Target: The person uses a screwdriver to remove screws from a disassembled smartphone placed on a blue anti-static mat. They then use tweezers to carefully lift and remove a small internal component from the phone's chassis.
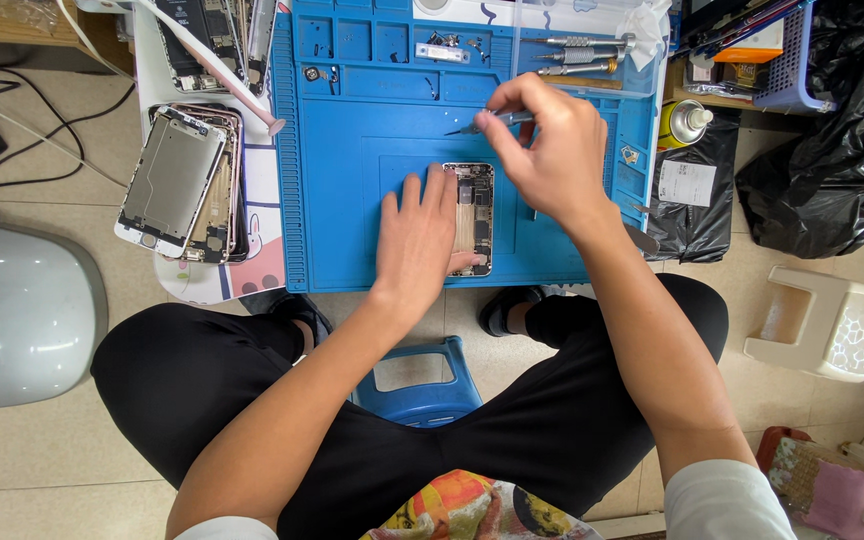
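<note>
An opened phone [475, 215] with its inner parts showing lies on a blue repair mat [352, 190]. My left hand [417, 240] rests flat beside it, fingers on its left edge and thumb at its lower end, holding it steady. My right hand [547, 150] hovers above the phone's top and grips a thin screwdriver [477, 126] whose tip points left over the mat.
A stack of phone frames and screens [182, 185] lies left of the mat. Several screwdrivers [582, 55] sit in the mat's upper right tray. A spray can [687, 122], black bags [832, 150], a cream stool [832, 325] and a blue stool [417, 385] stand around.
</note>
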